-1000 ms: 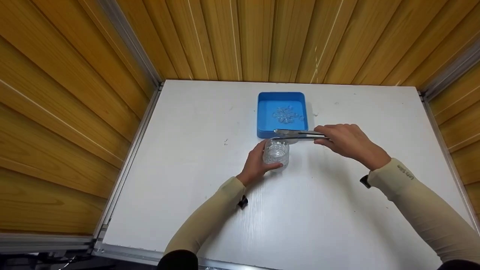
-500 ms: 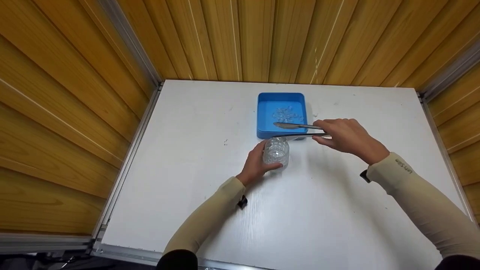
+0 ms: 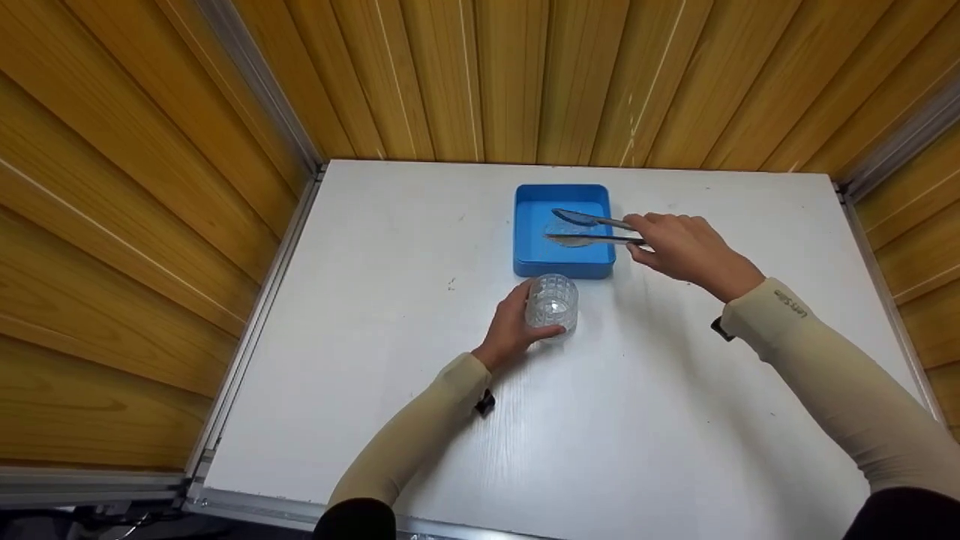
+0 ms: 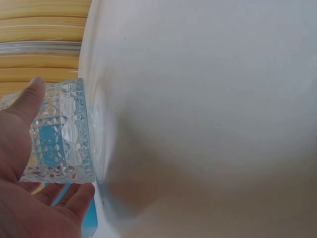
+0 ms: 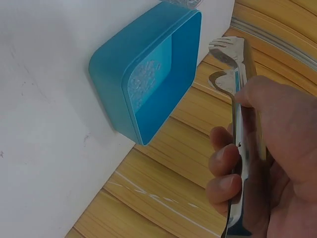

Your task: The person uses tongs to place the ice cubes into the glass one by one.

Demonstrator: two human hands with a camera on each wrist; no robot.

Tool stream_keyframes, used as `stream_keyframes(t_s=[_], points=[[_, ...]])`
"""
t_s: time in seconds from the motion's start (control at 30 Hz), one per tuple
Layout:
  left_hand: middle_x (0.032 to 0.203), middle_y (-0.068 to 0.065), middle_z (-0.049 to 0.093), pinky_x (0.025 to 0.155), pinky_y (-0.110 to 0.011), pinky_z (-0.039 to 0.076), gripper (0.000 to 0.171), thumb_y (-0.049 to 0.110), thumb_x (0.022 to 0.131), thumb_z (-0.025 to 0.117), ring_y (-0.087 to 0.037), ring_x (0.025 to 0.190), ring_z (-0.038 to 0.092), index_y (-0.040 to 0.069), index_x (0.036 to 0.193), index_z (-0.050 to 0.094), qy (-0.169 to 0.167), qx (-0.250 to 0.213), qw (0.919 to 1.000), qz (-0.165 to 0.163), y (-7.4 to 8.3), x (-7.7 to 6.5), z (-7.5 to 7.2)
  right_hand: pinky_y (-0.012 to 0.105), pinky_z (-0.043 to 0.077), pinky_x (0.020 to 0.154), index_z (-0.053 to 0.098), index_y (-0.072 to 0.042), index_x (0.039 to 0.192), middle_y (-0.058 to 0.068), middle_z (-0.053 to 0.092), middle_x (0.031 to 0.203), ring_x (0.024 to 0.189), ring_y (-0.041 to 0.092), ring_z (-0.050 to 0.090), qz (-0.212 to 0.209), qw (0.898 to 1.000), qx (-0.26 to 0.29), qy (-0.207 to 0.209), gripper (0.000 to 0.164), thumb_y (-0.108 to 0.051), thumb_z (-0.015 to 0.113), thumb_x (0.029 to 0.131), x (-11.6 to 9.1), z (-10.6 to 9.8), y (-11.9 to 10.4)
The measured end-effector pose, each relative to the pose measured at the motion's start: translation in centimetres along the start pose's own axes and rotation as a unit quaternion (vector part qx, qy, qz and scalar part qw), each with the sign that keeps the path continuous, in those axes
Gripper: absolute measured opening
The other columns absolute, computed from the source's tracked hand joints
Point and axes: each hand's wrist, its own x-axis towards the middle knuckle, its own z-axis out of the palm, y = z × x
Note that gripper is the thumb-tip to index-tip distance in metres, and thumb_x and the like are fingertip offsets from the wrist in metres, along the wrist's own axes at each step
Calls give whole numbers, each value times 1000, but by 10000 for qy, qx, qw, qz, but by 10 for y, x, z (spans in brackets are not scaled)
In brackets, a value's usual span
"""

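Observation:
My left hand [image 3: 510, 328] holds a clear cut-glass tumbler [image 3: 553, 306] upright on the table, thumb in front and fingers round its far side. In the left wrist view, the tumbler [image 4: 64, 134] shows its diamond-patterned wall and its base against the table. With my right hand [image 3: 690, 251] I grip metal serving tongs [image 3: 589, 240], whose tips stand apart over a square blue tray [image 3: 564, 269]. Nothing shows between the tips. The right wrist view shows small clear pieces [image 5: 143, 77] clustered on the tray's floor; the tongs partly cover them in the head view.
The white table [image 3: 360, 315] carries the tray just beyond the tumbler. Wood-look panels [image 3: 510, 82] rise behind the table and on both sides. A metal rail [image 3: 255, 315] runs along the table's left edge.
My right hand has carried the tongs away from above the tumbler's rim to over the tray, and the tips have spread apart. My left hand and the tumbler have stayed in place.

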Motion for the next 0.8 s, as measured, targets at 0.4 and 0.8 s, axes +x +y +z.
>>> stream_keyframes(t_s=[0.4, 0.8], points=[[150, -6, 53, 114, -38, 41, 99, 38, 76, 93, -20, 135, 52, 10, 155, 40, 0, 26, 10000, 34, -1, 3, -2, 52, 58, 77, 57, -3, 137, 20, 71, 112, 91, 34, 66, 293, 9988, 210, -324, 42, -18, 69, 99, 23, 8, 10], [148, -7, 54, 113, -38, 42, 99, 38, 77, 92, -22, 133, 52, 8, 155, 38, 15, 85, 9999, 54, -3, 3, -5, 45, 56, 70, 65, 2, 121, 17, 71, 96, 77, 30, 60, 438, 9978, 225, -450, 28, -15, 67, 99, 38, 20, 23]])
